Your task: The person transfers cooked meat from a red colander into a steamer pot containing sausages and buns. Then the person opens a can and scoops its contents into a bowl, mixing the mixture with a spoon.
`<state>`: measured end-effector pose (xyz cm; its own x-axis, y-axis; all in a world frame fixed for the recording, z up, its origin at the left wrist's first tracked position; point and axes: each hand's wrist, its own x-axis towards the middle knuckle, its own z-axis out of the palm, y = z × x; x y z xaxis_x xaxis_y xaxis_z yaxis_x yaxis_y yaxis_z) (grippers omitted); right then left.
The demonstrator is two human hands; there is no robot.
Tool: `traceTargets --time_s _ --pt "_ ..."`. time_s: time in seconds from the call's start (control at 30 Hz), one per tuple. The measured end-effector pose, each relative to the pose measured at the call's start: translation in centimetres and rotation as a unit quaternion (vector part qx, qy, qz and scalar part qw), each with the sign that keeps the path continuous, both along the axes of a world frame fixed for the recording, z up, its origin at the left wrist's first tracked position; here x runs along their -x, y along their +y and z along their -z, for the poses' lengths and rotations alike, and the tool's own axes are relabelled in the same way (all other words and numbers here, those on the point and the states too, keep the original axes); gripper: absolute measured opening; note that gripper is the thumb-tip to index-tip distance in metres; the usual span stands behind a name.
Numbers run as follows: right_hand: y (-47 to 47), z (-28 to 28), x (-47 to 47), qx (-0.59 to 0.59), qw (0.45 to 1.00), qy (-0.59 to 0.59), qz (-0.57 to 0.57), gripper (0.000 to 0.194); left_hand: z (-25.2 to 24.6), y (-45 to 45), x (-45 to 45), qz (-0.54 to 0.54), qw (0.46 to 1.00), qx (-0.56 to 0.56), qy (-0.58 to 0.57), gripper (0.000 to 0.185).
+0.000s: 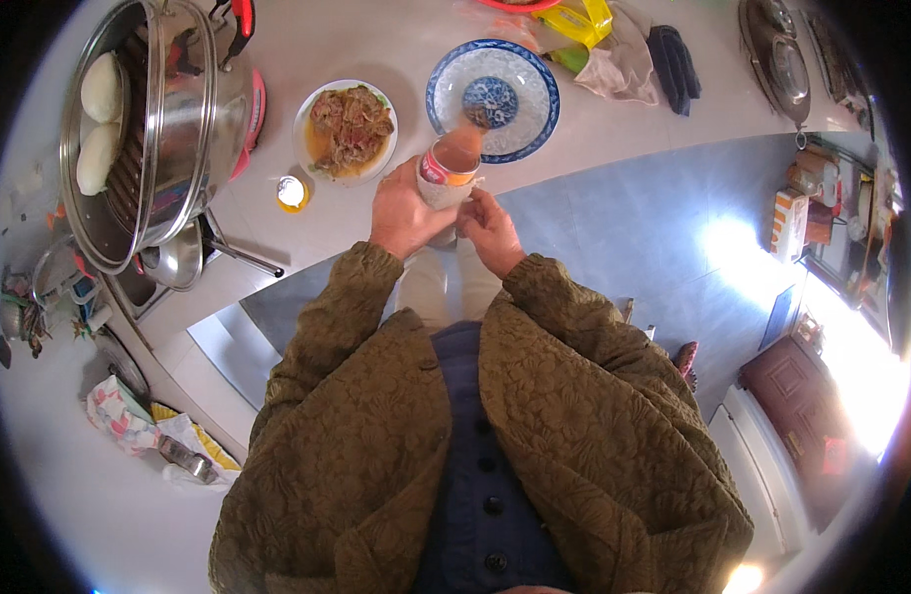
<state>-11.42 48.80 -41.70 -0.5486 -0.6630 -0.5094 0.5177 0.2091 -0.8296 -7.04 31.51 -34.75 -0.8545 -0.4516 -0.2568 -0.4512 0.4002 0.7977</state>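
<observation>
My left hand [409, 208] grips a tin can [441, 177] with a red and yellow label and a whitish, crumpled-looking lower part. The can tilts away from me, its mouth over the near edge of a blue-and-white plate [526, 126]. Reddish-orange food [464, 141] shows at the mouth, with a darker, blurred piece just beyond. At the can's lower right, the pinched fingers of my right hand [493, 230] touch its whitish part. Left of the plate is a white dish [301, 145] of cooked meat in brownish liquid.
A large steel steamer [181, 141] holding two white buns [99, 122] stands at left on a red base. Nearer me are a small yellow-rimmed round item [292, 193] and a metal handle [244, 256]. A yellow bag [585, 26] and dark cloth [673, 67] lie at upper right.
</observation>
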Motion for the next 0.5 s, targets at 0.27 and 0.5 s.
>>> traceTargets --time_s 0.27,0.5 --pt "0.0 -3.2 0.0 0.051 0.992 -0.111 0.012 0.053 -3.2 -1.7 0.9 0.083 0.993 -0.02 -0.086 0.057" --pt "0.4 -7.2 1.4 0.057 0.991 -0.098 0.067 0.058 -4.6 -3.3 3.8 0.165 0.967 -0.111 -0.159 0.058"
